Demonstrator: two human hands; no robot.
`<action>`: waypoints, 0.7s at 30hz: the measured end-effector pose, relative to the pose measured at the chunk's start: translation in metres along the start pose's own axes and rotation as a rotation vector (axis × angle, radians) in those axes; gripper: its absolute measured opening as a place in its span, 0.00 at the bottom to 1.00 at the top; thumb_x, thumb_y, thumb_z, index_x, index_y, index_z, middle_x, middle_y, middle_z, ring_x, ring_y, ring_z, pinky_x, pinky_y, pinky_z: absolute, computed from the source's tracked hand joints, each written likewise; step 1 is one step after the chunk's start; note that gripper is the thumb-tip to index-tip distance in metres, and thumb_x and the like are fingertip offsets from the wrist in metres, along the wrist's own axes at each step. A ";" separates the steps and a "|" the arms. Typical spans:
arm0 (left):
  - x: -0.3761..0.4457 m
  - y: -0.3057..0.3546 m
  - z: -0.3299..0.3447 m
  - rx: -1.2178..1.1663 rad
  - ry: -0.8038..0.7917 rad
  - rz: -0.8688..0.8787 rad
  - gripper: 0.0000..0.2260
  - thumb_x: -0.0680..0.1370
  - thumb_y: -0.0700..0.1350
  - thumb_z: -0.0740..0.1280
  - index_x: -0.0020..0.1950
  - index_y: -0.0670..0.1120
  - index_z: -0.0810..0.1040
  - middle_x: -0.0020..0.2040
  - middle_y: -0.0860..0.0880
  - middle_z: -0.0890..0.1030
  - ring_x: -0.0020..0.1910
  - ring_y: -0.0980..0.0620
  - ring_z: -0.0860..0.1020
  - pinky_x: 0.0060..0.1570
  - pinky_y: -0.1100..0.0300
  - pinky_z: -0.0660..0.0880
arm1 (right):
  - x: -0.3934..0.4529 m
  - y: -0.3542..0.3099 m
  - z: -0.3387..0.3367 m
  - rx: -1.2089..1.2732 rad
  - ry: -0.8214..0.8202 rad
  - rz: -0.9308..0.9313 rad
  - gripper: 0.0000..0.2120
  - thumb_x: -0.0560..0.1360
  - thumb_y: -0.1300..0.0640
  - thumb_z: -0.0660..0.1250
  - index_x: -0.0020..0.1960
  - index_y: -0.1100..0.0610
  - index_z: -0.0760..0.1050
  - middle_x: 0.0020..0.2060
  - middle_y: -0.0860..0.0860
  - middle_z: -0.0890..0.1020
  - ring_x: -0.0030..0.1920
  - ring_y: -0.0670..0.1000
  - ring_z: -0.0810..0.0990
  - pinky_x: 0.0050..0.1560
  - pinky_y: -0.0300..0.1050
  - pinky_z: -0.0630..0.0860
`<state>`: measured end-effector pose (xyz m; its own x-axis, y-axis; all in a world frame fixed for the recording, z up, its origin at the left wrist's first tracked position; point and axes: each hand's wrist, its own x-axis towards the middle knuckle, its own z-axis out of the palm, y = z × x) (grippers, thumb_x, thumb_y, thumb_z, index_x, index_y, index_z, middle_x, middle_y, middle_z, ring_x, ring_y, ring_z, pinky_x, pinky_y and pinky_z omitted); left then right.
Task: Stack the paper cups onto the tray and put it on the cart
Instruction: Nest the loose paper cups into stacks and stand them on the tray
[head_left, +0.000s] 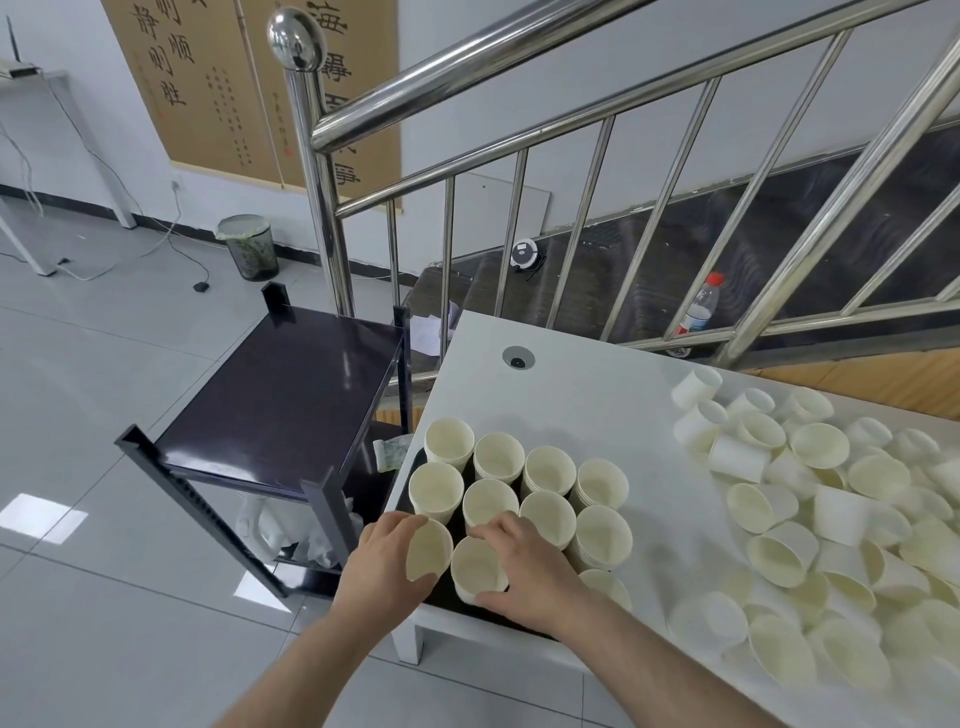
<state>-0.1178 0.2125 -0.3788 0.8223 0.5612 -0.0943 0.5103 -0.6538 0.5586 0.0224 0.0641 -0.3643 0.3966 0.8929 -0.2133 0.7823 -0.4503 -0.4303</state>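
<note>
White table (582, 384) took up most of the right side, with a round cable grommet (518, 358) near its far edge. A dark tray (415, 460) sat at the table's near-left corner — packed with upright stacks of paper cups (524, 483) in rows. Over on the right, a big messy pile of loose cups (831, 499) lay straight on the tabletop — some on their sides, some mouth up, spilling toward the near edge.

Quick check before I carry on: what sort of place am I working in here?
Probably an office or lobby area beside a staircase: a steel stair railing, calligraphy scrolls on the wall, and a white desk with a cable port.
</note>
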 end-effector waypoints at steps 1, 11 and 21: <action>0.000 0.000 0.000 0.002 -0.001 -0.001 0.30 0.71 0.52 0.72 0.71 0.53 0.66 0.67 0.56 0.67 0.64 0.52 0.67 0.59 0.59 0.71 | 0.000 0.001 0.001 0.000 0.007 0.001 0.34 0.70 0.49 0.71 0.73 0.48 0.63 0.63 0.46 0.66 0.65 0.48 0.66 0.57 0.45 0.74; 0.004 0.015 0.000 -0.016 0.102 0.036 0.24 0.72 0.51 0.71 0.67 0.52 0.72 0.65 0.54 0.71 0.64 0.51 0.68 0.59 0.56 0.71 | -0.004 0.005 -0.008 0.048 0.069 0.016 0.32 0.70 0.46 0.71 0.71 0.47 0.65 0.62 0.43 0.66 0.63 0.45 0.66 0.53 0.42 0.72; 0.020 0.087 0.022 -0.102 0.111 0.186 0.18 0.73 0.49 0.71 0.62 0.52 0.76 0.61 0.55 0.73 0.61 0.52 0.70 0.54 0.63 0.70 | -0.046 0.041 -0.051 0.141 0.218 0.033 0.28 0.73 0.46 0.70 0.71 0.49 0.67 0.62 0.42 0.68 0.62 0.42 0.68 0.56 0.38 0.70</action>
<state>-0.0515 0.1558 -0.3507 0.8641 0.4919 0.1060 0.3199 -0.6996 0.6389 0.0608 0.0048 -0.3272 0.5268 0.8490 -0.0414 0.6988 -0.4603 -0.5476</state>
